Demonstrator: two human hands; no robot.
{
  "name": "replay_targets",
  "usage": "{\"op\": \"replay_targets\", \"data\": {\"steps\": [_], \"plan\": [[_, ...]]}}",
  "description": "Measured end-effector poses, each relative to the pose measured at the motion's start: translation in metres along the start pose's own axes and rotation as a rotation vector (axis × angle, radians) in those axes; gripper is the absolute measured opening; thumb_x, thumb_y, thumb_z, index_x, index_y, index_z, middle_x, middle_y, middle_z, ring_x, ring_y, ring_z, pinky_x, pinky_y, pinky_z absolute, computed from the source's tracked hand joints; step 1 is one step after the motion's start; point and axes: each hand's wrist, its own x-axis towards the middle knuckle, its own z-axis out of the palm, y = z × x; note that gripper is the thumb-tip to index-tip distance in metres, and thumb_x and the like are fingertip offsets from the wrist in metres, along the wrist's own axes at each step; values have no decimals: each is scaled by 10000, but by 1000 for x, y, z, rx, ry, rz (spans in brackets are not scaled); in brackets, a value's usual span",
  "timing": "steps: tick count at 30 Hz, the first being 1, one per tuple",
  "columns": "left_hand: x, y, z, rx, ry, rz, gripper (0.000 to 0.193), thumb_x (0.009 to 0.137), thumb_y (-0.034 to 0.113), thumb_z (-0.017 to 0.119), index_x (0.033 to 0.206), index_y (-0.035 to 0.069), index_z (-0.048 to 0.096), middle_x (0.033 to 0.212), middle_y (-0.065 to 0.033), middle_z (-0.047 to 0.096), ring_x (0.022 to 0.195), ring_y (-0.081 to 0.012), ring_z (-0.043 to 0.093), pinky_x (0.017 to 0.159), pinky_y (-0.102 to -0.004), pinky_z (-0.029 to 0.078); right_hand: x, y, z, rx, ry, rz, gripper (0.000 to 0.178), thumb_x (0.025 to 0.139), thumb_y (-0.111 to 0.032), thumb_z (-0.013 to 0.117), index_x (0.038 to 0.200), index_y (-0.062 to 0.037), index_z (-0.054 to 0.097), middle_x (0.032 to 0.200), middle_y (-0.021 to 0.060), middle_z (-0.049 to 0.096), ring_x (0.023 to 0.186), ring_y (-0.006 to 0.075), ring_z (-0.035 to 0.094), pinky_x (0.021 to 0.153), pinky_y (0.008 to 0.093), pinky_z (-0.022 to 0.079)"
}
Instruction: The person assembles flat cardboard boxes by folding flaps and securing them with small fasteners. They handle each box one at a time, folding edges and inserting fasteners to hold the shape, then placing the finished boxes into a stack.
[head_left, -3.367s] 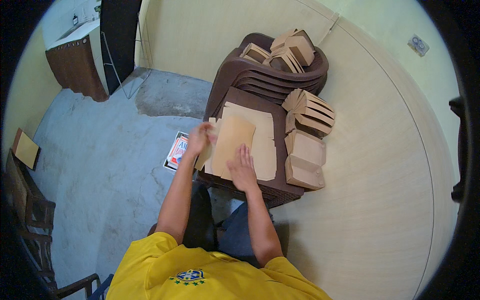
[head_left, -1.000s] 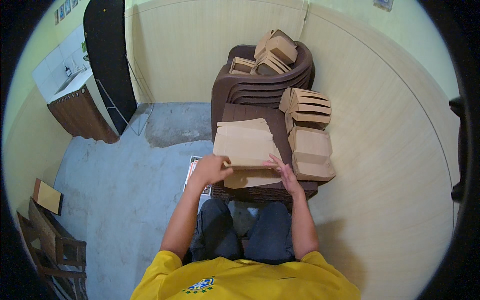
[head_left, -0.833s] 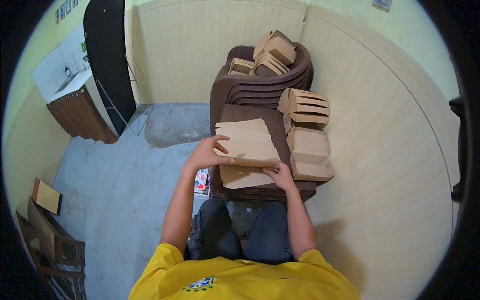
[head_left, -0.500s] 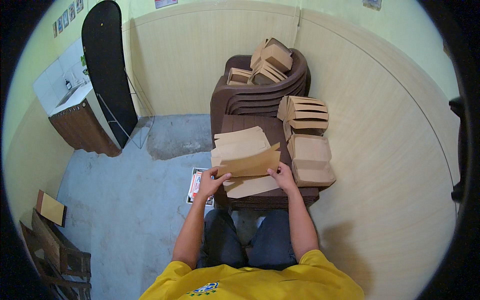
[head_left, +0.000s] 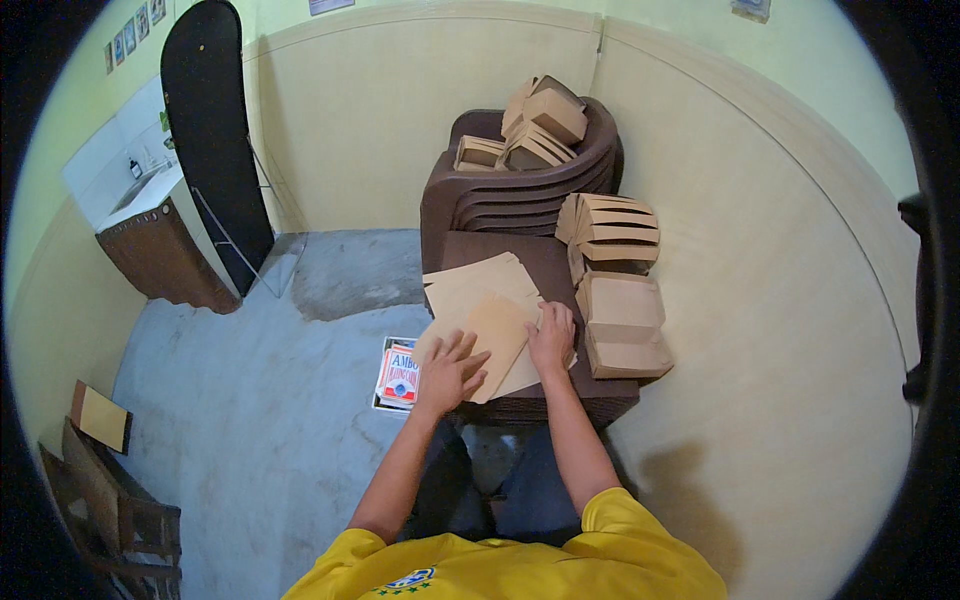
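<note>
A tan flat cardboard box blank (head_left: 500, 335) lies at a slant over other flat blanks (head_left: 483, 281) on the brown stacked plastic chairs (head_left: 505, 247) before me. My left hand (head_left: 452, 372) rests on the near left part of the blank, fingers spread and palm down. At the blank's right edge is my right hand (head_left: 552, 338), its fingers bent and thumb against the cardboard; what lies under its fingers is partly hidden. Right of the blanks stands an opened, folded-up cardboard box (head_left: 625, 322).
More folded boxes (head_left: 612, 230) stand behind it, and others (head_left: 545, 120) sit on the stacked armchairs (head_left: 510, 190) at the back. A small box with cards (head_left: 398, 375) is on the floor at left. A black ironing board (head_left: 210, 130) leans near the sink (head_left: 145, 195).
The blank, held raised between both hands before, now lies lower and turned at a slant. My left hand has opened flat onto it; my right has shifted up and slightly left.
</note>
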Motion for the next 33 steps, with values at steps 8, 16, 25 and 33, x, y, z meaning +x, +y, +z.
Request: {"op": "replay_targets", "data": {"steps": [8, 16, 25, 33], "plan": [[7, 9, 28, -114, -48, -172, 454, 1111, 378, 531, 1547, 286, 619, 1687, -40, 490, 1566, -340, 424, 1295, -563, 281, -104, -57, -26, 276, -417, -299, 331, 1077, -205, 594, 1324, -26, 721, 1393, 193, 710, 1361, 316, 640, 1204, 606, 416], [6, 4, 25, -104, -117, -128, 468, 1122, 369, 518, 1572, 268, 591, 1706, -31, 463, 1590, -337, 383, 1308, -562, 261, -24, 7, 7, -4, -601, -164, 431, 1154, -299, 435, 1496, -150, 650, 1567, 52, 624, 1521, 202, 505, 1331, 656, 77], [8, 9, 24, -55, 17, -186, 663, 1054, 411, 646, 1648, 177, 467, 1699, -172, 432, 1593, -438, 328, 1312, -538, 261, -43, -5, 3, 34, -446, -62, 488, 1106, -348, 545, 1443, -16, 667, 1607, 125, 575, 1552, 333, 451, 1328, 598, 184], [31, 9, -2, -246, -85, -483, 1122, 737, 617, 913, 1547, -35, 490, 1574, -266, 526, 1480, -461, 449, 1218, -535, 393, -61, -17, -25, 404, -82, 73, 354, 928, -176, 762, 1223, 18, 771, 1347, 195, 741, 1258, 381, 667, 1127, 468, 499]]}}
